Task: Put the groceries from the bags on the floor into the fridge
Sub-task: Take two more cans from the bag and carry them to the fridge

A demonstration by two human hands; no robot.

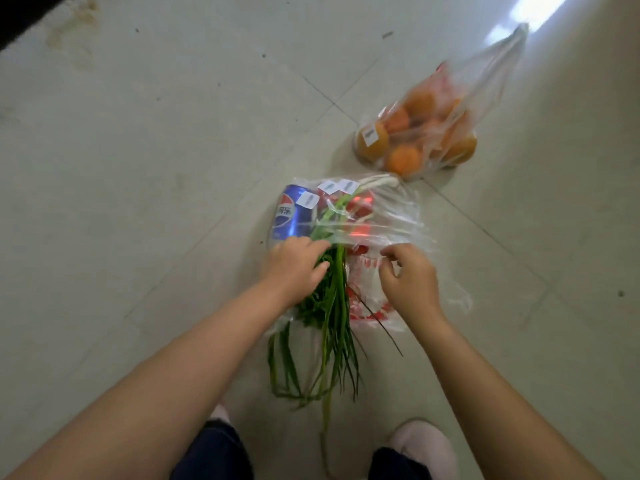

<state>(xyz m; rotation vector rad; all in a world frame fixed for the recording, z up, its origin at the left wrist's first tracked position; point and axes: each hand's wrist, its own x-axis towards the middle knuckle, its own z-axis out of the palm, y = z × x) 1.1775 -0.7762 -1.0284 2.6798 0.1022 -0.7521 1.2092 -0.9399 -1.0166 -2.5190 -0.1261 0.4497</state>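
Head view: green onions (337,299) lie lengthwise, white ends away.

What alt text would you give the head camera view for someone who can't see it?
A person's left hand and right hand work at a clear plastic bag on the tiled floor, holding a blue soda can and long green onions. A second bag of oranges lies beyond.
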